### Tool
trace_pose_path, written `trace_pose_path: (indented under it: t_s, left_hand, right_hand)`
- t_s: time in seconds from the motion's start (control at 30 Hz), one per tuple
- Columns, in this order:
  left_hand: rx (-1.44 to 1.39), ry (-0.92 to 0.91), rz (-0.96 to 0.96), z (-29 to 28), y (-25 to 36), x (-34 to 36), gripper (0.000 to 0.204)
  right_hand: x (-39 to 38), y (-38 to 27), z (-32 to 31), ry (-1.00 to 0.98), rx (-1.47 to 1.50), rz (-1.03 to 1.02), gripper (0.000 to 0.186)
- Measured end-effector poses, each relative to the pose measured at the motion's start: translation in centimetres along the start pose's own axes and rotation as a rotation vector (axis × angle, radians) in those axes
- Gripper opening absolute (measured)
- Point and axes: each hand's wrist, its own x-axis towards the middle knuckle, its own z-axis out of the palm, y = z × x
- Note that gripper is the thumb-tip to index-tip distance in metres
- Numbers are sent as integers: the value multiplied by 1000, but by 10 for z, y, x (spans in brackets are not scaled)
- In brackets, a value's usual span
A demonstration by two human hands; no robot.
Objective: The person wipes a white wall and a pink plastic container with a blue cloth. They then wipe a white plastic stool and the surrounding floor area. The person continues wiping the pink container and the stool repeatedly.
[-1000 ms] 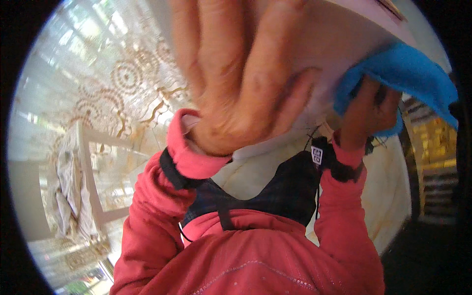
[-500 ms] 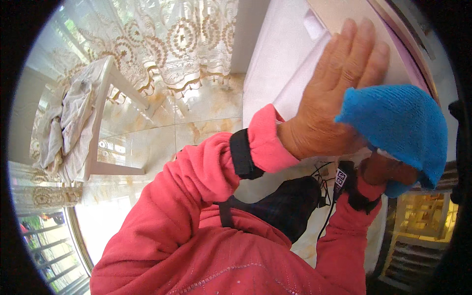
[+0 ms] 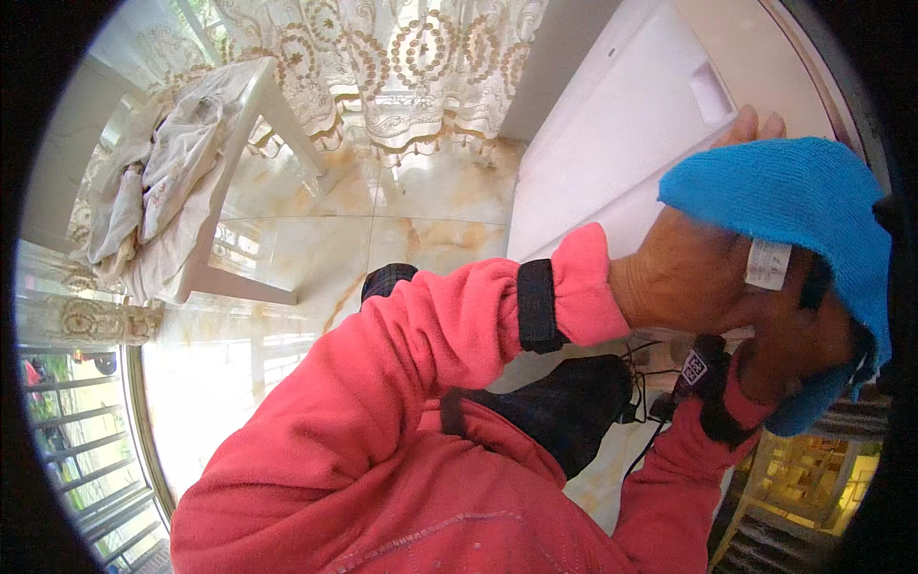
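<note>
A blue knitted cloth (image 3: 808, 206) with a small white tag is bunched at the right of the view. My right hand (image 3: 798, 349) grips its lower part from below. My left hand (image 3: 684, 277) reaches across from the left and lies against the cloth, fingers stretched up behind it toward a white panel (image 3: 622, 134). Both arms wear pink sleeves with black wrist straps.
A white table (image 3: 244, 172) piled with pale crumpled fabric stands at upper left. A lace curtain (image 3: 402, 57) hangs at the top. Glossy marble floor tiles (image 3: 316, 249) lie below. A railing shows at lower left, and a lit shelf at lower right.
My left hand has drawn away from the camera and come down beside the blue cloth. The view has swung, and the floor, curtain and table now show.
</note>
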Motion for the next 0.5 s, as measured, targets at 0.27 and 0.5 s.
trace_pose_path:
  t_s: [0.27,0.5]
  left_hand:
    - [80,-102,-5,-18,-4,-45,97]
    - [61,-200,-144,-36,3,-65,105]
  right_hand:
    - [28,0,3,-34,-184,-170,25]
    - [10,25,19,-54,-524,-366,21]
